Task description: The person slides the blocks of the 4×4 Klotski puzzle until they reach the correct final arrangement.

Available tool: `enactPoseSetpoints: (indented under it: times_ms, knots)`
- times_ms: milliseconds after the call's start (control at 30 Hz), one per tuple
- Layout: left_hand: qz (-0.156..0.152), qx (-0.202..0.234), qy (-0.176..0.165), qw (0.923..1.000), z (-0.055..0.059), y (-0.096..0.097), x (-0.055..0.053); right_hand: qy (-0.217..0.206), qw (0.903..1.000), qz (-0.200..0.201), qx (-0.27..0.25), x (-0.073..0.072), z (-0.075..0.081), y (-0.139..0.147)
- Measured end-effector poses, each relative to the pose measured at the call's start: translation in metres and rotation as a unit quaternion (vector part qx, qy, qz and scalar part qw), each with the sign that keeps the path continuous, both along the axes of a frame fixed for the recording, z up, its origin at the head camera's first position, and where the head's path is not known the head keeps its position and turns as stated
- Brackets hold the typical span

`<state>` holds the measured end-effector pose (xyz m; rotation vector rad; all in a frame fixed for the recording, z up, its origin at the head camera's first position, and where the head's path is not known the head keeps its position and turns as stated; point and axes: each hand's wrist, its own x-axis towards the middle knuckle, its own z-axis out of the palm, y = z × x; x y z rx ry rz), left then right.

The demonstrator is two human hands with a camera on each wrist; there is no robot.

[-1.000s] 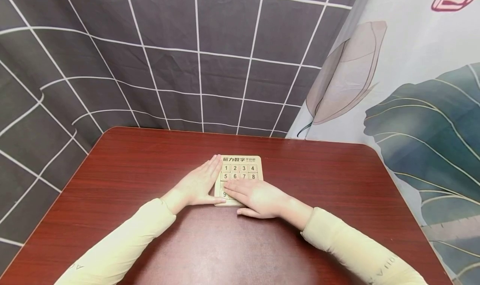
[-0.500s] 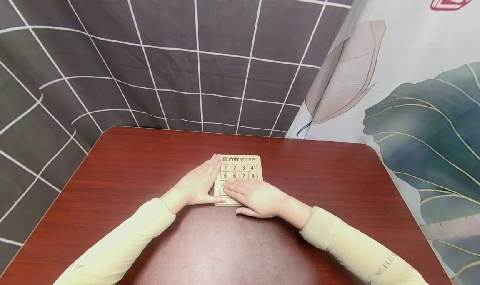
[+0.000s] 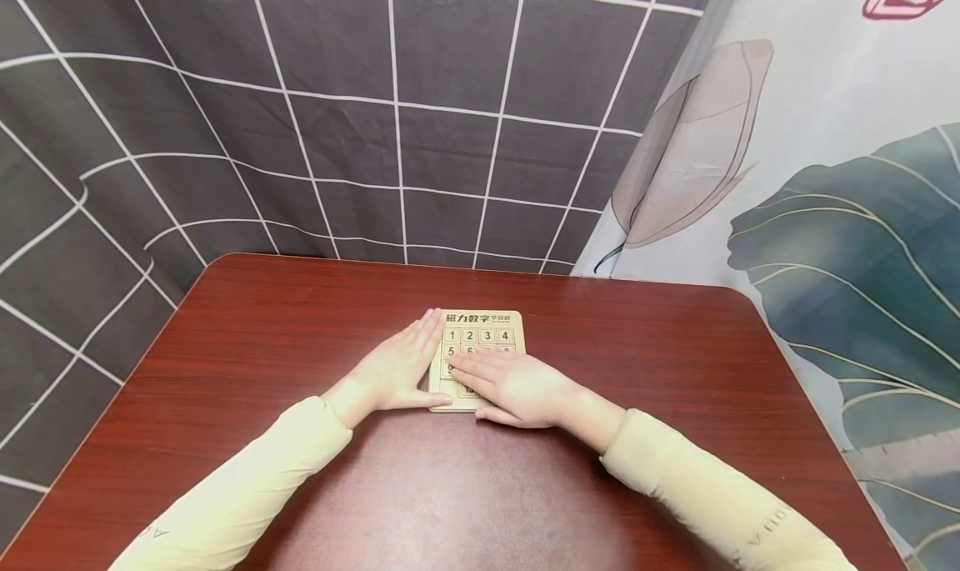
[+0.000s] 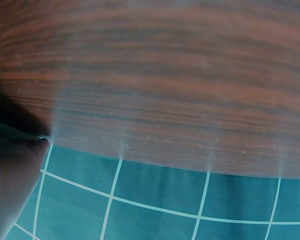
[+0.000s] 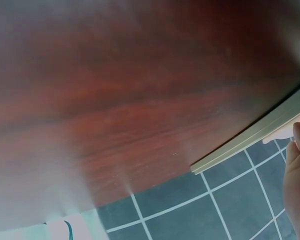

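A pale number sliding puzzle (image 3: 483, 318) lies flat on the table in the head view. Its top row reads 1 to 4, with 5 at the left of the row below. My left hand (image 3: 393, 373) rests against its left side, fingers straight along the edge and thumb over the lower left corner. Extended fingers of my right hand (image 3: 525, 393) lie across the tiles, fingertips at the 9 tile (image 3: 449, 369), hiding much of the lower rows. Below that tile a bare slot (image 3: 449, 388) shows. The right wrist view catches the puzzle's side edge (image 5: 240, 143) beside that hand.
The reddish-brown wooden table (image 3: 285, 329) extends around the puzzle. Behind it hangs a dark curtain (image 3: 450, 146) with white grid lines. A white curtain with leaf prints (image 3: 862, 246) borders the right side.
Under my right fingertips the 9 tile has slid up from the bottom row to the third row, leaving a bare slot at bottom left. My left hand has stayed in place.
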<state>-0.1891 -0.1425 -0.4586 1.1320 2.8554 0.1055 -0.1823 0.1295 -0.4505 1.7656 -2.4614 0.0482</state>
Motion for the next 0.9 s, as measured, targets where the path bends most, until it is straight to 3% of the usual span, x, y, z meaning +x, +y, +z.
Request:
enactPoseSetpoints:
  times_ms: [367, 900]
  knots:
    - [0.000, 0.012, 0.002, 0.9999, -0.002, -0.002, 0.000, 0.028, 0.9995, 0.015, -0.006, 0.021, -0.001, 0.023]
    - [-0.002, 0.007, 0.008, 0.9999, -0.002, 0.000, 0.000, 0.019, 0.9996, 0.023, 0.000, 0.019, -0.003, 0.000]
